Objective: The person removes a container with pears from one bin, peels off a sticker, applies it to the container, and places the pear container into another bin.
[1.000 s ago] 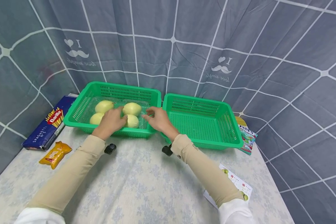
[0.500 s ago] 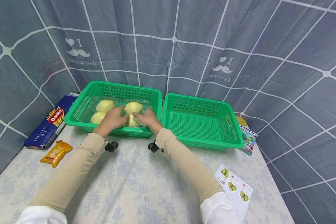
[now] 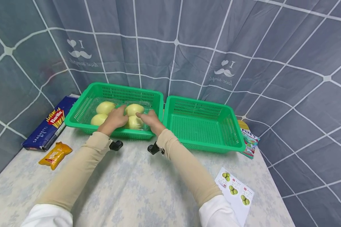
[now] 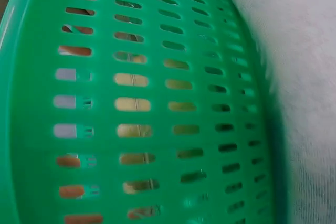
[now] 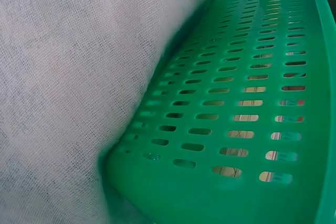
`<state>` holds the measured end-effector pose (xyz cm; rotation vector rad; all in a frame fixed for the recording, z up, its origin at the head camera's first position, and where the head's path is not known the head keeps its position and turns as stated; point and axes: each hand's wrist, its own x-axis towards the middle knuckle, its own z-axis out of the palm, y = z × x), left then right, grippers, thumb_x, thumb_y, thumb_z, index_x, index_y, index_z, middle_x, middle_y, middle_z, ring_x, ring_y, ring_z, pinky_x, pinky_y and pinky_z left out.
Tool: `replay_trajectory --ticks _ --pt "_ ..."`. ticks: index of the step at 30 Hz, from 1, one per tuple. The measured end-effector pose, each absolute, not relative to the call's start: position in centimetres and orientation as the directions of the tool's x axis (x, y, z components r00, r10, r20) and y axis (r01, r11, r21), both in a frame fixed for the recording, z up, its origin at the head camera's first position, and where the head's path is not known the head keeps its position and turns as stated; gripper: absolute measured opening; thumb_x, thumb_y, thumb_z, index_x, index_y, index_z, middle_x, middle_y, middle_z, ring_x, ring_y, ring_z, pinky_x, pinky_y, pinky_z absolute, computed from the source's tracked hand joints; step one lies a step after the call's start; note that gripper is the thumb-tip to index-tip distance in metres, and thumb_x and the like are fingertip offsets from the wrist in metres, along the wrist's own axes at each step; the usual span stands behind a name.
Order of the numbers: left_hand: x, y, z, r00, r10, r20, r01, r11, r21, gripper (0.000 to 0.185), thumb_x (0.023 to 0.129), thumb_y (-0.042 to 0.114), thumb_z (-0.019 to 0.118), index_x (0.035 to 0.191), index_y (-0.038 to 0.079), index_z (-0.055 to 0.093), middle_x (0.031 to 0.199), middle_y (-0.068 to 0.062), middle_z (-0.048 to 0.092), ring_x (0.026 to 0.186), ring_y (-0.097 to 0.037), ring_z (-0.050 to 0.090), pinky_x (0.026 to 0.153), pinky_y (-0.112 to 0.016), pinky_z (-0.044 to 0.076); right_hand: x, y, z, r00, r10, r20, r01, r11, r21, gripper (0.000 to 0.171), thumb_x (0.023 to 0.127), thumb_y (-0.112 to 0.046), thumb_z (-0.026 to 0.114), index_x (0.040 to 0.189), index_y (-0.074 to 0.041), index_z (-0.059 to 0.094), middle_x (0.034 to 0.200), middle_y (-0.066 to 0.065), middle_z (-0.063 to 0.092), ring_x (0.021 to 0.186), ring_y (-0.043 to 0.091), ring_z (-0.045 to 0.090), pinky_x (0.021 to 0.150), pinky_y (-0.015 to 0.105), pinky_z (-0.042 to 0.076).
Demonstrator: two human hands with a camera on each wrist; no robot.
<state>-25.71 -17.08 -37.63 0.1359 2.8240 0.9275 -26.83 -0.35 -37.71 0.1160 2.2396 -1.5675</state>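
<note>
Two clear plastic boxes of pale yellow, pear-like fruit lie in the left green basket (image 3: 82,126). My left hand (image 3: 116,119) reaches between them and grips the left side of the right-hand clear plastic box (image 3: 146,105). On that box's right side is my right hand (image 3: 151,120), its thumb pointing in over the fruit (image 3: 134,122). The fingertips of both hands are mostly hidden. Another box, holding two fruits (image 3: 105,107), sits left of my left hand. Both wrist views show mainly the basket's slotted wall (image 4: 157,124) and the pale tablecloth (image 5: 68,103).
A second green basket (image 3: 197,127) stands to the right. A blue Barilla spaghetti box (image 3: 49,126) and an orange snack packet (image 3: 55,155) lie at left. Snack bags (image 3: 249,143) stand at far right, with a fruit-printed card (image 3: 236,195) nearer. A grey curtain (image 3: 159,56) hangs behind.
My right hand has moved left and down, from beside the basket's right rim onto the right-hand box. My left hand stays in nearly the same place.
</note>
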Motion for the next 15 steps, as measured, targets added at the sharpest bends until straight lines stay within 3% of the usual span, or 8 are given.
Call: replay_trajectory --ticks 3,4,6,7,9,10,15 --pt "-25.8 -17.1 -37.8 -0.982 0.122 -0.142 0.01 0.792 0.61 0.065 0.1 0.013 0.041 0.157 -0.009 0.017 0.054 0.004 0.038 0.044 -0.008 0.028 0.05 -0.026 0.036 -26.6 -0.4 -37.7 -0.912 -0.168 -0.374 0.292 0.372 -0.881 0.09 0.101 -0.036 0.058 0.161 -0.001 0.001 0.17 0.016 0.004 0.158 0.032 0.007 0.129 0.047 0.017" --pt "-25.8 -17.1 -37.8 -0.982 0.116 -0.148 0.002 0.792 0.61 0.066 0.101 0.015 0.042 0.157 -0.008 0.017 0.061 -0.002 0.051 0.047 -0.014 0.043 0.054 -0.029 0.044 -26.6 -0.4 -37.7 -0.913 -0.169 -0.372 0.288 0.378 -0.88 0.09 0.101 -0.036 0.058 0.161 0.0 0.001 0.17 0.016 0.004 0.158 0.032 0.008 0.129 0.048 0.017" --pt "-25.7 -17.1 -37.7 -0.98 0.107 -0.165 -0.016 0.794 0.608 0.067 0.102 0.019 0.044 0.157 -0.008 0.017 0.094 -0.019 0.069 0.078 -0.032 0.066 0.075 -0.043 0.057 -26.6 -0.4 -37.7 -0.913 -0.173 -0.369 0.281 0.387 -0.878 0.088 0.101 -0.036 0.057 0.161 0.0 0.003 0.17 0.017 0.005 0.158 0.033 0.009 0.129 0.048 0.018" --pt "-25.6 -17.2 -37.6 -0.978 0.107 -0.179 -0.024 0.793 0.608 0.068 0.103 0.022 0.044 0.158 -0.007 0.016 0.116 -0.027 0.066 0.102 -0.042 0.065 0.09 -0.052 0.056 -26.6 -0.4 -37.7 -0.911 -0.178 -0.371 0.28 0.394 -0.876 0.087 0.102 -0.036 0.056 0.161 0.0 0.004 0.17 0.017 0.006 0.158 0.033 0.009 0.129 0.048 0.018" --pt "-25.6 -17.4 -37.4 -0.972 0.115 -0.204 -0.033 0.795 0.606 0.069 0.104 0.026 0.043 0.158 -0.006 0.014 0.151 -0.035 0.041 0.139 -0.053 0.038 0.112 -0.065 0.039 -26.8 -0.3 -37.6 -0.911 -0.179 -0.372 0.28 0.394 -0.875 0.083 0.103 -0.036 0.054 0.16 0.001 0.007 0.169 0.018 0.01 0.157 0.034 0.012 0.129 0.048 0.019" --pt "-25.6 -17.5 -37.4 -0.97 0.12 -0.212 -0.035 0.794 0.607 0.069 0.105 0.028 0.043 0.158 -0.006 0.014 0.16 -0.035 0.022 0.147 -0.056 0.02 0.119 -0.068 0.026 -26.9 -0.2 -37.6 -0.91 -0.179 -0.374 0.283 0.393 -0.875 0.081 0.103 -0.035 0.053 0.16 0.002 0.009 0.169 0.018 0.011 0.157 0.035 0.014 0.128 0.049 0.02" --pt "-25.9 -18.3 -37.4 -0.952 0.147 -0.27 -0.074 0.743 0.665 0.067 0.106 0.029 0.04 0.159 -0.003 0.015 0.161 -0.033 0.022 0.149 -0.055 0.016 0.12 -0.068 0.024 -27.0 0.1 -37.1 -0.916 -0.164 -0.366 0.287 0.37 -0.884 0.071 0.105 -0.029 0.047 0.16 0.002 0.013 0.168 0.019 0.016 0.156 0.036 0.017 0.128 0.05 0.022"
